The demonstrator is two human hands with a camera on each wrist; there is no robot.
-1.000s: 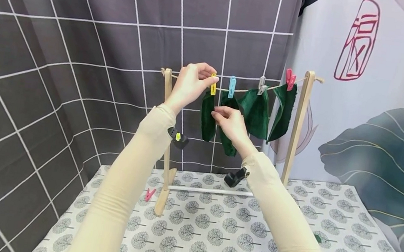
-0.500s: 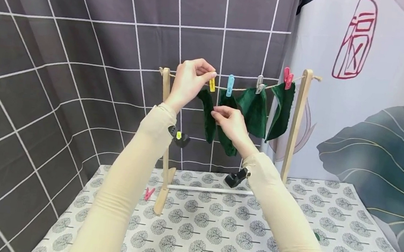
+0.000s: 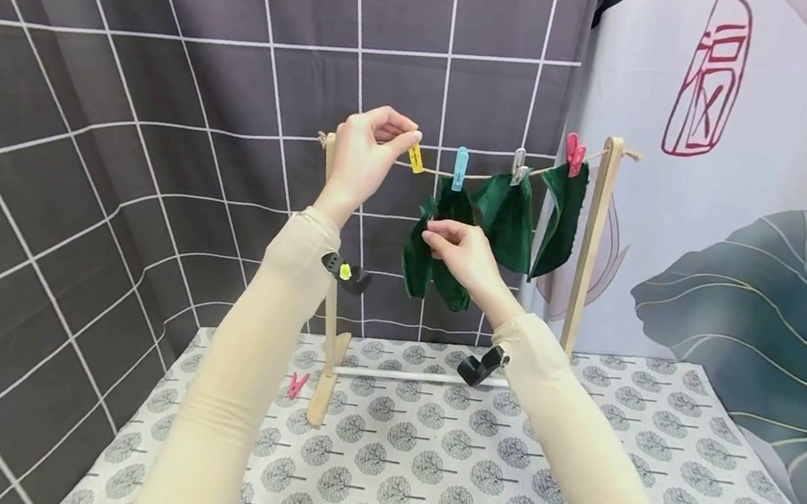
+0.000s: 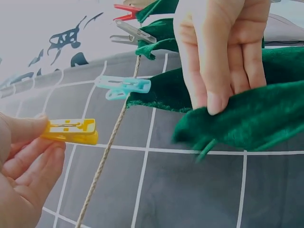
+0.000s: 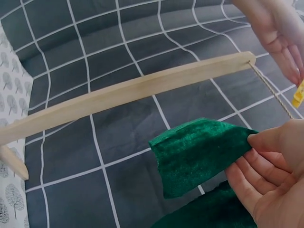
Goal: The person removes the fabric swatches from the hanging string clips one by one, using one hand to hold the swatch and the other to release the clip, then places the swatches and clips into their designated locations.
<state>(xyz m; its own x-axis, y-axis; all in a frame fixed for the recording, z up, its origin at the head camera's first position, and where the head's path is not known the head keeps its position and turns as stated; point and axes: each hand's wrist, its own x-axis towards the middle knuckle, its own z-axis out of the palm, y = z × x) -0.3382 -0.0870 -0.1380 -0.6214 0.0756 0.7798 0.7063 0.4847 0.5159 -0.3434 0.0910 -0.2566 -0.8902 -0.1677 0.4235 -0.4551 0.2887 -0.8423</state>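
Note:
My left hand (image 3: 366,155) pinches a yellow clothespin (image 4: 71,130) between thumb and fingers; in the left wrist view it stands just beside the rope (image 4: 108,147), gripping nothing else. Lower and to the right, my right hand (image 3: 467,256) pinches the edge of a small green velvety cloth (image 5: 199,154), which hangs free below the line. Close by, a blue clothespin (image 3: 461,168) holds another green cloth (image 4: 164,90) on the rope. Farther right, a grey clothespin (image 3: 520,167) and a red clothespin (image 3: 575,155) hold more green cloths.
Two wooden posts (image 3: 591,250) carry the rope, with a white bar (image 3: 411,376) low between them. A pink clothespin (image 3: 297,385) lies by the left foot on the tree-patterned tablecloth (image 3: 401,453). A dark grid curtain (image 3: 204,93) hangs behind.
The yellow clothespin has come off the leftmost cloth and moved left and slightly up with my left hand. That cloth's top has dropped from the line, still in my right hand.

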